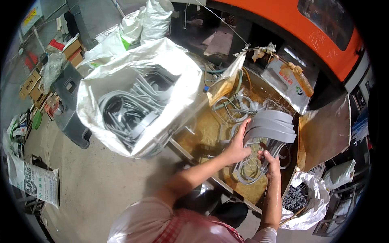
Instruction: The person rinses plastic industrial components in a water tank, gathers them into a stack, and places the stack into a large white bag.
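Over a wooden-walled trough (229, 188) of yellowish water, both my hands hold a stack of grey curved plastic strips (269, 121). My left hand (238, 148) grips the stack's left side, with its fingers running up along the bands. Lower down on the right, my right hand (270, 163) is closed around the lower part of the strips. Part of its grip is hidden by the strips. More grey plastic pieces (235, 109) lie in the trough below and behind the stack.
Left of the trough stands a large white woven sack (91, 97) with many grey strips inside. An orange machine (275, 12) rises behind. A metal sheet (326, 131) flanks the trough's right side; below it sits a white bag (318, 206) of grey scraps. A dark plastic stool (69, 87) is at left.
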Demonstrator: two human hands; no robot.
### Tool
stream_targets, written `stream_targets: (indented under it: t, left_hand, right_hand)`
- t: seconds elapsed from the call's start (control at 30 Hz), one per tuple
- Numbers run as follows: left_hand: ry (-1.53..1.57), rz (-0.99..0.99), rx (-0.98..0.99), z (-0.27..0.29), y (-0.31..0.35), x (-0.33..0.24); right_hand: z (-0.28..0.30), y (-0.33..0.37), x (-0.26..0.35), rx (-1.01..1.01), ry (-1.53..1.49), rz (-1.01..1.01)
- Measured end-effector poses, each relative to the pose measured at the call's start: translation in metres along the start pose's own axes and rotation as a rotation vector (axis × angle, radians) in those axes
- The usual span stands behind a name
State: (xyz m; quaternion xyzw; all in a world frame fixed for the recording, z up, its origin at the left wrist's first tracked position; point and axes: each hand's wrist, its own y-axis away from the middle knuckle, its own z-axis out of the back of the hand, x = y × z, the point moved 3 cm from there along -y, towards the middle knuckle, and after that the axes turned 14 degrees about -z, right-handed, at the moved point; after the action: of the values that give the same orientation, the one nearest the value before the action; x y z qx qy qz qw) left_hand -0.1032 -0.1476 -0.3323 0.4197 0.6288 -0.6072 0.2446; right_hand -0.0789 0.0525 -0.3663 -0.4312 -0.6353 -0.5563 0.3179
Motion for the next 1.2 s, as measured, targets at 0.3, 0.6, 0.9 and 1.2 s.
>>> stream_targets:
  t: [0.3, 0.6, 0.9, 1.2]
  left_hand:
    - [-0.525, -0.381, -0.113, 0.129, -0.021, -0.222]
    - [-0.751, -0.167, -0.283, 0.279, -0.026, -0.31]
    - [-0.925, -0.145, 0.196, 0.394, -0.1, -0.344]
    - [-1.629, 0.201, 1.065, 0.349, -0.094, -0.114]
  right_hand:
    - [-0.196, 0.036, 0.105, 0.272, 0.148, 0.515]
    - [-0.397, 0.064, 0.129, 0.403, 0.151, 0.772]
    - [-0.387, 0.104, 0.066, 0.931, 1.625, 0.862]
    - [-0.336, 0.096, 0.013, 0.353, 0.638, 1.154]
